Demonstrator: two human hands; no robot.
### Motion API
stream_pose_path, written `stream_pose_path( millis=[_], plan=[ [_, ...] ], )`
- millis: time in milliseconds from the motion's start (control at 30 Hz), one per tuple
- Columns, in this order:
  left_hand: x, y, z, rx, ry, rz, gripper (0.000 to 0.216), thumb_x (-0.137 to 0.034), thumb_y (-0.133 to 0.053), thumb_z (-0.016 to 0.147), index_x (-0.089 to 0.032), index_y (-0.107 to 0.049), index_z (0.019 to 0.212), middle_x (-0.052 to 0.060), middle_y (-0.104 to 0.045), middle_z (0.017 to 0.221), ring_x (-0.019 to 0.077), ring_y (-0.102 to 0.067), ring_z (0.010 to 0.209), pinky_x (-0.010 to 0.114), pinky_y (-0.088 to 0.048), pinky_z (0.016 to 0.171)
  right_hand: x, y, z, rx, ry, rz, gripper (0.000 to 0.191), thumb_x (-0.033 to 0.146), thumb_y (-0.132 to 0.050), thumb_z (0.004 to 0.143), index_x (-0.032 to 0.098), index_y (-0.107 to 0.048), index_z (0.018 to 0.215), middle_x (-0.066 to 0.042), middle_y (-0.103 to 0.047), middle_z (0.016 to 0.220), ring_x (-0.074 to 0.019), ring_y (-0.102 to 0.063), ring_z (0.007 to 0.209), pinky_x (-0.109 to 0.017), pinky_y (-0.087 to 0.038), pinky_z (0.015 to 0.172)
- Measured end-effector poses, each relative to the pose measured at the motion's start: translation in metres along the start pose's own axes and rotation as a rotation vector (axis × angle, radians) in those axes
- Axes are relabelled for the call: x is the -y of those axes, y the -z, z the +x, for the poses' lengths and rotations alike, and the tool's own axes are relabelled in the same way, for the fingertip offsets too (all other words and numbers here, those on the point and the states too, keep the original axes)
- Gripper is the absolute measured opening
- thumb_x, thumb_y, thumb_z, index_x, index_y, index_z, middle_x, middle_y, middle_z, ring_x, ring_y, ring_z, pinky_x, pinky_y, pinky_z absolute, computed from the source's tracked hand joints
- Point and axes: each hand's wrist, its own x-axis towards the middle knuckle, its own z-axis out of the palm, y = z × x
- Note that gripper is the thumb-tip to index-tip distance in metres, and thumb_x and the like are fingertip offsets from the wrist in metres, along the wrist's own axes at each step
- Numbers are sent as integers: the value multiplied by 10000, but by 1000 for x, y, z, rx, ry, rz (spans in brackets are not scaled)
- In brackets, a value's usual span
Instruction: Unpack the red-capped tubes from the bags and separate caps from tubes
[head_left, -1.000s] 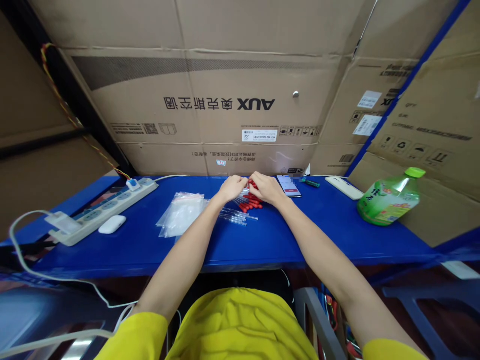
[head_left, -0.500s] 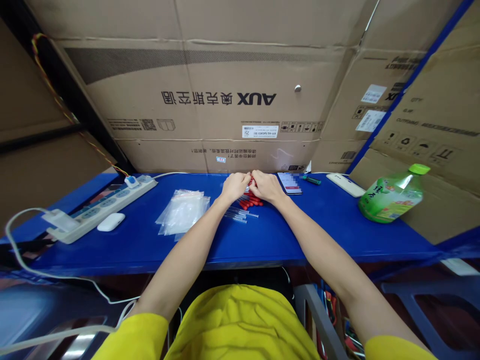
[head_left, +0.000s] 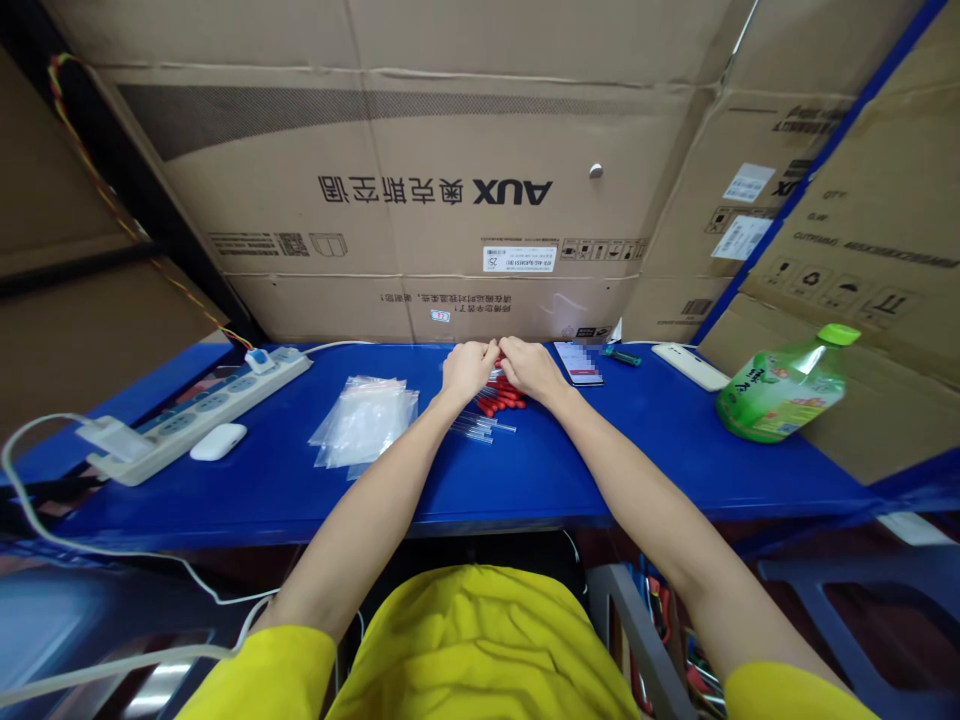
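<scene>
My left hand [head_left: 468, 370] and my right hand [head_left: 531, 368] meet over the far middle of the blue table, fingertips pinched together. A bit of red shows between them, but what each hand grips is hidden by the fingers. Just below lies a pile of red rubber bulbs [head_left: 501, 402], some seemingly fitted on thin clear tubes, like droppers. Several loose glass tubes [head_left: 480, 428] lie to the left of the bulbs, partly behind my left wrist. Farther left is a stack of clear plastic zip bags [head_left: 366, 425].
A phone [head_left: 579, 363], a green-handled tool [head_left: 622, 356] and a white power bank [head_left: 688, 367] lie right of my hands. A green bottle [head_left: 784, 390] stands at the right. A power strip [head_left: 202, 405] and white earbud case [head_left: 218, 442] are at left. Cardboard [head_left: 450, 120] walls the back.
My hands stay pinched together over the red bulbs, with only slight finger movement. The view has shifted a little; the things on the table have not moved.
</scene>
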Motion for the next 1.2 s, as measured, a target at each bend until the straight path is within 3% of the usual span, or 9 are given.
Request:
stream_pose_path(
  millis=[200, 400, 600, 800, 1000, 1200],
  plan=[
    [4, 4, 1, -12, -30, 11, 595, -508, -365, 1036, -169, -740, 721, 112, -733, 769, 203, -605, 725, 318, -221, 618, -10, 0, -4, -46, 52, 201, 225, 168, -396, 1002, 162, -600, 1098, -129, -710, 1060, -254, -644, 917, -322, -431, 819],
    [13, 13, 3, -53, -73, -36, 596, -487, -374, 1029, -166, -674, 627, 60, -648, 640, 163, -537, 631, 317, -216, 610, -14, 5, -7, -86, 88, 386, 265, 279, -349, 1082, 196, -587, 1163, -100, -719, 1057, -239, -660, 942, -308, -441, 830],
    [11, 10, -2, -23, -112, 69, 579, -475, -339, 1060, -189, -733, 746, 101, -745, 791, 211, -644, 742, 308, -266, 632, -7, 12, -14, -108, 4, 313, 228, 356, -484, 1048, 220, -615, 1175, -77, -721, 1117, -234, -662, 954, -303, -433, 798],
    [1, 6, -12, -55, -195, 241, 592, -486, -264, 1094, -208, -781, 1019, 143, -788, 957, 262, -716, 883, 300, -395, 728, -4, 11, -13, -84, -74, 215, 197, 302, -476, 1025, 207, -646, 993, -77, -681, 975, -225, -620, 883, -298, -388, 739],
    [-6, 8, -12, -21, -170, 264, 591, -467, -266, 1100, -195, -789, 1060, 161, -790, 998, 268, -728, 941, 306, -443, 798, 2, 5, -8, -82, -42, 211, 144, 182, -457, 964, 201, -585, 900, -78, -660, 902, -216, -568, 785, -307, -363, 717],
    [-8, 5, -11, -71, -147, 266, 618, -486, -268, 1096, -196, -809, 1022, 169, -791, 947, 280, -730, 907, 310, -422, 753, 6, -5, -4, -142, -36, 218, 166, 120, -411, 922, 200, -554, 898, -92, -669, 876, -230, -564, 759, -318, -358, 705]
  ],
)
